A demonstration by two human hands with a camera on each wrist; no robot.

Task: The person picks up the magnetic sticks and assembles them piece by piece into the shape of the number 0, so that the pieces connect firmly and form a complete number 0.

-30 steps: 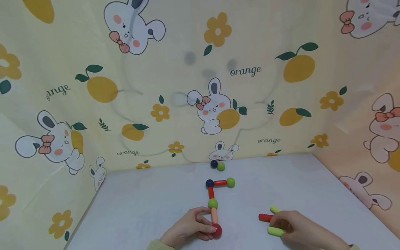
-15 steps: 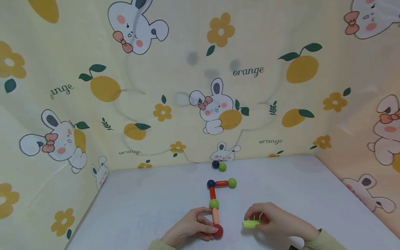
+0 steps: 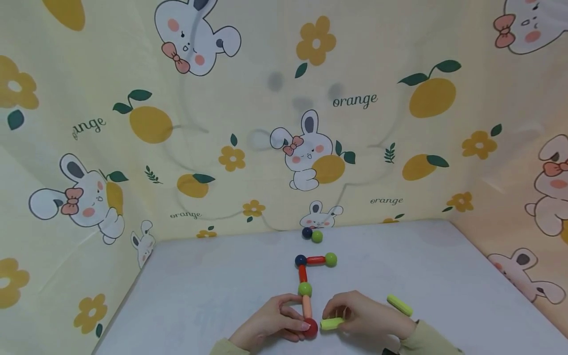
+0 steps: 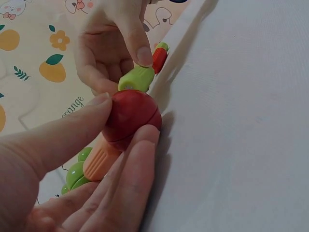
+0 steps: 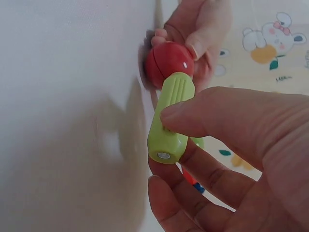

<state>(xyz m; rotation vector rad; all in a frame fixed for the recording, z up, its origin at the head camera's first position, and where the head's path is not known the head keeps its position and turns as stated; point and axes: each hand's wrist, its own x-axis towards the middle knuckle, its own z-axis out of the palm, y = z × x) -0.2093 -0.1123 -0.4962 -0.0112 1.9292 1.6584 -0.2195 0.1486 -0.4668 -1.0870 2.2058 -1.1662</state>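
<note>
My left hand pinches a red magnetic ball between thumb and fingers. From that ball a peach magnetic stick runs away to a green ball, then a red stick, a dark blue ball, another red stick and a green end ball. Just right of the red ball, my right hand pinches a light green magnetic stick between thumb and fingers. In the right wrist view the stick points its far end right at the red ball.
Another light green stick lies on the white table behind the right forearm. A red stick shows beyond the right hand in the left wrist view. A dark blue ball and a green ball sit by the patterned backdrop.
My right hand has picked up a light green stick from the sticks at the right and carried it left, close to the red ball. My left hand keeps its hold.
</note>
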